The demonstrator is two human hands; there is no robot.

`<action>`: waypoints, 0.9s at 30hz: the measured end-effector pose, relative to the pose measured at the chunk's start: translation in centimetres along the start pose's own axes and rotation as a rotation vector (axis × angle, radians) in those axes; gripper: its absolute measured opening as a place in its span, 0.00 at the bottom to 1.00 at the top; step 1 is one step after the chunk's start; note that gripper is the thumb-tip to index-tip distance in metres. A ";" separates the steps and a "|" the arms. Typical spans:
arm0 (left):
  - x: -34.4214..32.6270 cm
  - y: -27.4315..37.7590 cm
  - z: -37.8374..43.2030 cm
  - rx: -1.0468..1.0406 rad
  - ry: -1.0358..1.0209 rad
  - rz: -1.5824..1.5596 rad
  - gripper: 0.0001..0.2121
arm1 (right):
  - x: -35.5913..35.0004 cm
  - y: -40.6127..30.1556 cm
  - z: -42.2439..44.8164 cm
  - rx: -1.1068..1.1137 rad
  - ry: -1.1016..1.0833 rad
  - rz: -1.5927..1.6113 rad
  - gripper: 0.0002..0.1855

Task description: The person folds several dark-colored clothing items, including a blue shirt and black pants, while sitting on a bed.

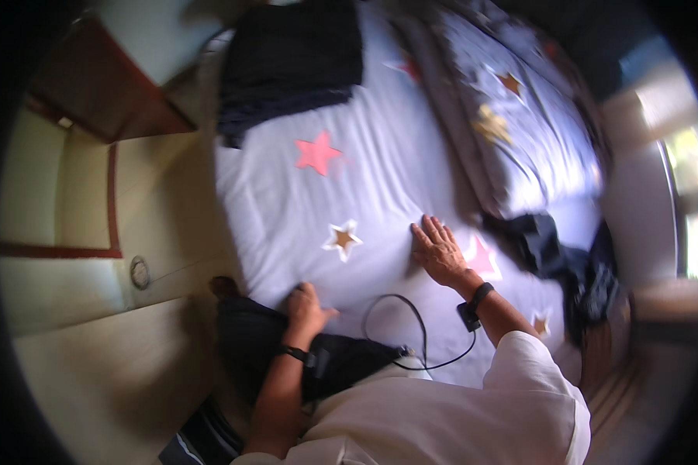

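Observation:
A pale bed sheet [384, 192] printed with stars lies over the bed before me. My right hand [440, 251] rests on it, palm down with the fingers spread, just left of a pink star [484, 258]. A black device on a wrist strap [471, 314] sits on that wrist, and a thin black cable [424, 331] runs from it in a loop. My left hand [307, 311] is at the lower left edge of the bed, its thumb apart and its fingertips partly hidden; whether it grips the sheet I cannot tell. A black strap circles the left wrist.
Folded dark cloth [291, 64] lies at the bed's far left. A thick, star-printed bedding bundle [523, 133] fills the far right, with a crumpled black garment [587, 267] nearer me. Left of the bed are tiled floor, a round floor drain [140, 272] and a red-brown door [110, 81].

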State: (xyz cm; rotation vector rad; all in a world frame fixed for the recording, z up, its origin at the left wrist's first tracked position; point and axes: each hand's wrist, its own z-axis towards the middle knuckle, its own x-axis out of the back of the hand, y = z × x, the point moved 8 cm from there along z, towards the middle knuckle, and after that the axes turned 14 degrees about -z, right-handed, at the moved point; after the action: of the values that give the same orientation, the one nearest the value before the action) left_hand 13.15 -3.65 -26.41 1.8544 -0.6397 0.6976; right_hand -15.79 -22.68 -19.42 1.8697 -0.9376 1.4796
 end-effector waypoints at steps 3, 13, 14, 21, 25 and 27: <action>0.6 -0.4 0.1 -0.020 -0.035 -0.064 0.40 | -1.8 2.6 -10.3 -0.156 -0.106 0.069 0.39; 2.7 1.0 -1.5 0.027 -0.085 -0.113 0.22 | -4.9 16.1 -23.3 -0.708 0.184 0.315 0.44; 3.1 1.1 -2.0 -0.021 -0.042 -0.106 0.20 | -2.2 17.7 -22.8 -0.655 0.375 0.162 0.47; 3.3 2.1 -5.0 0.039 -0.055 -0.036 0.17 | -4.9 29.0 -21.1 -0.836 0.224 0.234 0.55; 3.6 2.1 -5.6 0.048 -0.043 -0.013 0.17 | -7.9 30.5 -21.0 -0.894 0.117 0.063 0.49; 3.8 1.7 -6.0 0.047 -0.034 0.018 0.17 | -8.2 29.1 -20.8 -0.830 0.140 -0.050 0.12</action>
State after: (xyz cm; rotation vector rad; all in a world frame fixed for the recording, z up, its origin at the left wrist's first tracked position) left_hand 13.47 0.93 -20.69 1.9097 -0.6673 0.6997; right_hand -52.35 -22.05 -22.44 1.1544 -1.1836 0.9451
